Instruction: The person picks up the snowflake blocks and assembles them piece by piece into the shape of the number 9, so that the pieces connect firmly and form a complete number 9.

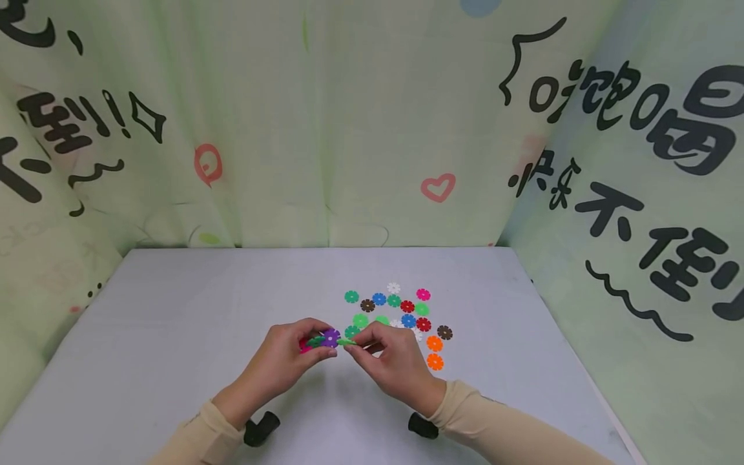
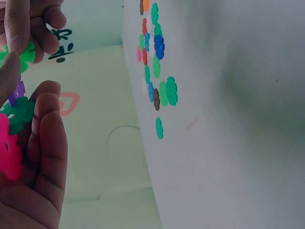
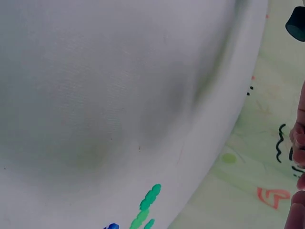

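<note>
In the head view my left hand (image 1: 285,357) grips a joined row of flower-shaped discs: a pink disc (image 1: 305,345), a dark green one (image 1: 316,341) and a purple one (image 1: 331,338). My right hand (image 1: 401,365) pinches a light green disc (image 1: 345,341) edge-on against the purple disc's right side. The left wrist view shows the pink disc (image 2: 9,150) near the left palm, with the dark green disc (image 2: 20,114), purple disc (image 2: 18,93) and light green disc (image 2: 27,56) above it. Only some fingertips show at the right edge of the right wrist view.
Loose discs in several colours lie on the white table (image 1: 192,310) beyond and right of my hands, among them an orange disc (image 1: 434,361) and a brown disc (image 1: 444,332). Two black objects (image 1: 261,429) (image 1: 423,426) are by my wrists. Printed curtains (image 1: 360,129) surround the table.
</note>
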The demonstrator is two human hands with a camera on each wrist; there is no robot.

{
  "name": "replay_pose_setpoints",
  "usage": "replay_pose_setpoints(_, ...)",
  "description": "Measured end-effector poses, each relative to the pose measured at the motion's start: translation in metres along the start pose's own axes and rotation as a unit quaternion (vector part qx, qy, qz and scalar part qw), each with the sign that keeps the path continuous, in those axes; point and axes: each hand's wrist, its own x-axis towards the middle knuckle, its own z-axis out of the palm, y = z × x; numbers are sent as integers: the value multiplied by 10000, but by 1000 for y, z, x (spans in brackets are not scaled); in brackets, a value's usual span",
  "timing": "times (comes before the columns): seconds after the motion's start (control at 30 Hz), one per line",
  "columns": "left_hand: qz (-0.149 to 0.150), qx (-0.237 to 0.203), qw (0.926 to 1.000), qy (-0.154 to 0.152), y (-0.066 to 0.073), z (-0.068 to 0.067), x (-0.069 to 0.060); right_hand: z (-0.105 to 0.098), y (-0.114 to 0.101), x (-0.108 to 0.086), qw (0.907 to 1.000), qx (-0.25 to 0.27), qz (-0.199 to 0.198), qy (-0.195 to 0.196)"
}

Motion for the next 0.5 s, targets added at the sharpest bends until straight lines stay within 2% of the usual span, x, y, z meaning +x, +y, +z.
replay_pose_setpoints(0.2,-102,85,9998,128,2,3,1,1,3,0,9996,-261,-120,-31)
replay_pose_setpoints(0.33,-200,9,9997,154,5,6,2,2,3,0,9997,-206,-144,-31)
replay_pose_setpoints(0.5,-102,88,9996,237,6,9,2,1,2,2,9999,-51,-139,-63)
